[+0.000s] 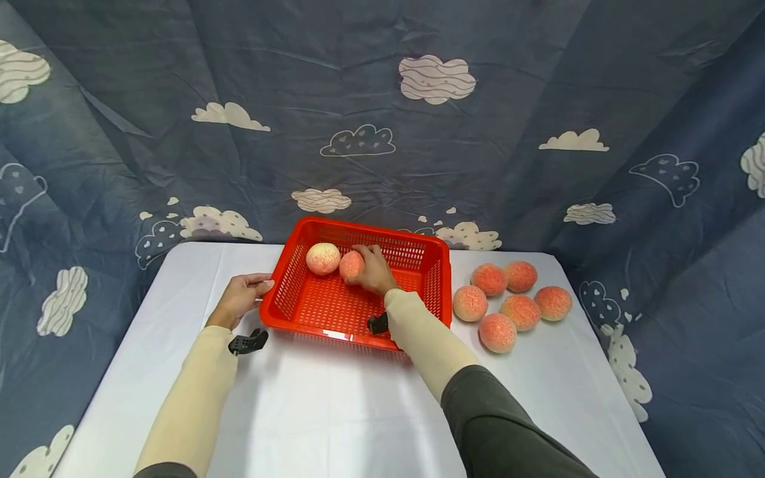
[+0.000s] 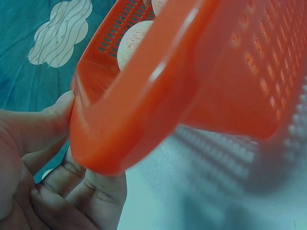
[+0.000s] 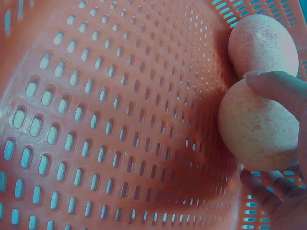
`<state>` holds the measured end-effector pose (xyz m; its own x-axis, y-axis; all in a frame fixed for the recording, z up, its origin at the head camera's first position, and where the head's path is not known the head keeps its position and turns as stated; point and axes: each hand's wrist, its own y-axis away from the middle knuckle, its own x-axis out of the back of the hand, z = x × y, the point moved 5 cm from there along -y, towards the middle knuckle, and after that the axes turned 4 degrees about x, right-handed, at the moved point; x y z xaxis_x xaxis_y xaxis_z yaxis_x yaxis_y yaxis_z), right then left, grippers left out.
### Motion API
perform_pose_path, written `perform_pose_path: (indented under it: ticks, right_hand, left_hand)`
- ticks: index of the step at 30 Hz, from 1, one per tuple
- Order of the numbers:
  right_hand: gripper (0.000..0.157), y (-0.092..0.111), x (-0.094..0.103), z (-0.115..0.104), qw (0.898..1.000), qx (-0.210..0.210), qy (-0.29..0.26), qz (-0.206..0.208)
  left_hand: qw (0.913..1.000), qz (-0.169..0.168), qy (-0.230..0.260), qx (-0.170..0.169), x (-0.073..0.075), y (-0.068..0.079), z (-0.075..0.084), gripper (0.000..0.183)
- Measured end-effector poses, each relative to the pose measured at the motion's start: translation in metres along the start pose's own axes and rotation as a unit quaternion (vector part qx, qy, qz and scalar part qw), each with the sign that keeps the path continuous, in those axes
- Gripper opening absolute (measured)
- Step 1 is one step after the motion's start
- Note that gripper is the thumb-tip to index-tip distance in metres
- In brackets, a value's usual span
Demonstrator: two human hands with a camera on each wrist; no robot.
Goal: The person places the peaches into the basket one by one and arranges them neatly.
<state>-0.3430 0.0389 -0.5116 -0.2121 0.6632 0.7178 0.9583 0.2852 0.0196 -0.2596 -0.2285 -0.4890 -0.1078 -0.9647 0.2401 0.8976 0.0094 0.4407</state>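
Observation:
A red plastic basket (image 1: 335, 312) with slotted walls stands on the white table. My left hand (image 1: 241, 297) holds its left rim, the thumb (image 2: 61, 108) against the outer edge and the other fingers below the lip. Inside the basket, my right hand (image 1: 375, 271) grips a pinkish-orange peach (image 1: 351, 265), thumb on one side and fingers on the other. A paler, cream-and-pink peach (image 1: 323, 259) lies just left of it near the back wall. In the right wrist view the held peach (image 3: 256, 127) sits right against the paler peach (image 3: 263, 48).
Several more peaches (image 1: 499, 332) lie grouped on the white table (image 1: 299, 411) to the right of the basket. A dark blue curtain (image 1: 358, 179) with cloud prints hangs behind the table and along its sides.

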Motion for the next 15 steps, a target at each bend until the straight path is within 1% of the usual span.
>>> perform_pose_path:
  ticks: [7, 10, 15]
  right_hand:
    - [0.082, 0.004, 0.007, 0.004, 1.0, -0.004, -0.006, -0.004]
    - [0.084, 0.005, 0.015, 0.006, 1.0, -0.005, -0.02, -0.001]
    - [0.082, 0.014, 0.034, 0.002, 0.999, -0.002, -0.046, -0.014]
  left_hand:
    - [1.0, -0.005, 0.003, 0.001, -0.003, -0.001, 0.0, 0.044]
    - [1.0, -0.007, 0.003, 0.0, -0.003, -0.001, 0.001, 0.044]
    - [1.0, -0.008, 0.004, -0.003, -0.001, -0.001, 0.001, 0.045]
